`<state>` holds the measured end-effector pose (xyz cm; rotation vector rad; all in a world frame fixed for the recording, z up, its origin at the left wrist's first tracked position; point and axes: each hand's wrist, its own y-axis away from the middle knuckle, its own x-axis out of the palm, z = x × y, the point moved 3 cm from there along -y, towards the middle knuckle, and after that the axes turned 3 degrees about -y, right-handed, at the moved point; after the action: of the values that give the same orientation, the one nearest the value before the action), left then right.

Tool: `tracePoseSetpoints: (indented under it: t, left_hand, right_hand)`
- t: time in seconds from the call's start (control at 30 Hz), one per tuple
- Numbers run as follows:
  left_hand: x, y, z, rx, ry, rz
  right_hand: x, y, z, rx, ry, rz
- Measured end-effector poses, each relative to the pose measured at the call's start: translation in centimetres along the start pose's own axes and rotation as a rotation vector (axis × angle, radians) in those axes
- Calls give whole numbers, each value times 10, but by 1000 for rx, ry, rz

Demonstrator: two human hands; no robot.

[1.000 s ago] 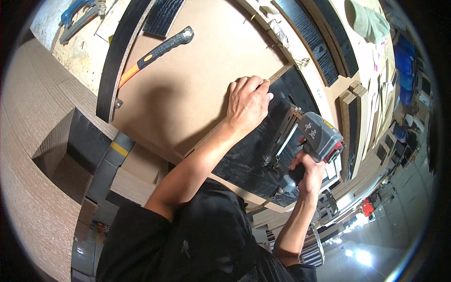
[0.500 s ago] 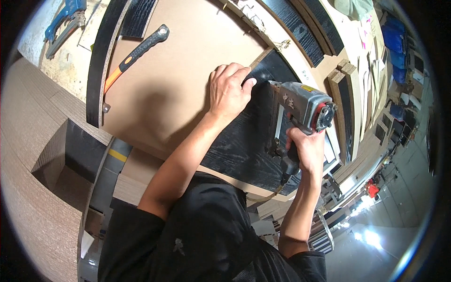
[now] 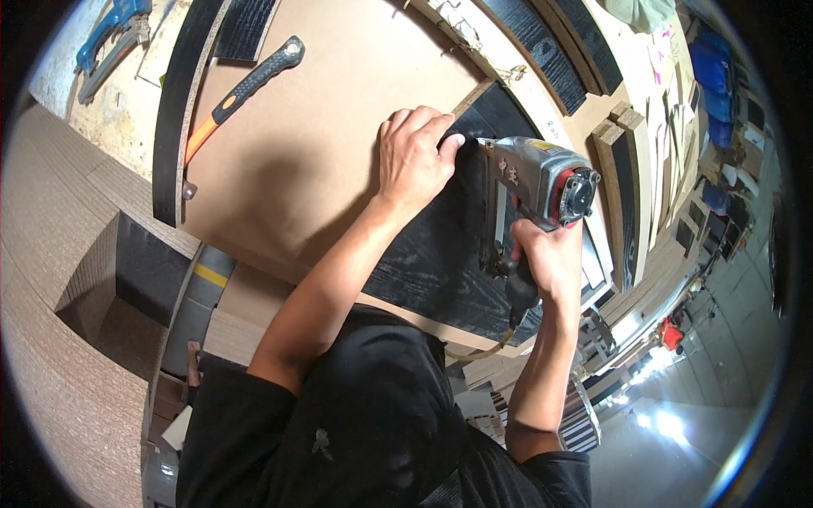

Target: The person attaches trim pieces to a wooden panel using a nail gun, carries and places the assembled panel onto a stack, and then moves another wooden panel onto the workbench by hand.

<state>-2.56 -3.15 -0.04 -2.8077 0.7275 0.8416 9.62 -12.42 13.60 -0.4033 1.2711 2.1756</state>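
My right hand is wrapped round the handle of a grey and red air nail gun. Its nose points left at the upper part of a black wood-grain board, close to my left thumb. A hose runs from the bottom of the handle. My left hand closes over the board's bare chipboard edge, fingers on the left side and thumb on the right. Whether the nose touches the wood I cannot tell. Beneath lies a large tan panel.
An orange and black hammer lies on the panel beside a black upright strip. A blue staple gun sits at the far left. Black boards and pale wood strips are stacked at the right. A hollow wood-grain box stands left.
The nail gun and my right hand have shifted slightly left and away from me, bringing the nose nearer my left thumb. My left hand keeps its place on the board.
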Motion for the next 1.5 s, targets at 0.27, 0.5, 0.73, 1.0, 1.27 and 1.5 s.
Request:
tracePoseSetpoints:
  t: [0.27,0.5,0.73,1.0,1.27,1.5]
  left_hand:
    - [-7,0,-2,47,-1,-29]
    - [-42,59,19,35,-96,115]
    - [-105,188,53,-108,-160,-32]
    - [-99,203,64,-137,-129,-176]
    - [-96,205,65,-219,-88,-146]
    - [-99,200,61,-236,-103,-145]
  right_hand:
    - [7,8,9,-74,165,-22]
    - [3,53,-60,-83,-43,20]
    - [6,100,-116,-78,-43,17]
    - [20,119,-112,-37,-41,-3]
    - [22,116,-101,-117,45,58]
    - [27,105,-88,-123,53,74]
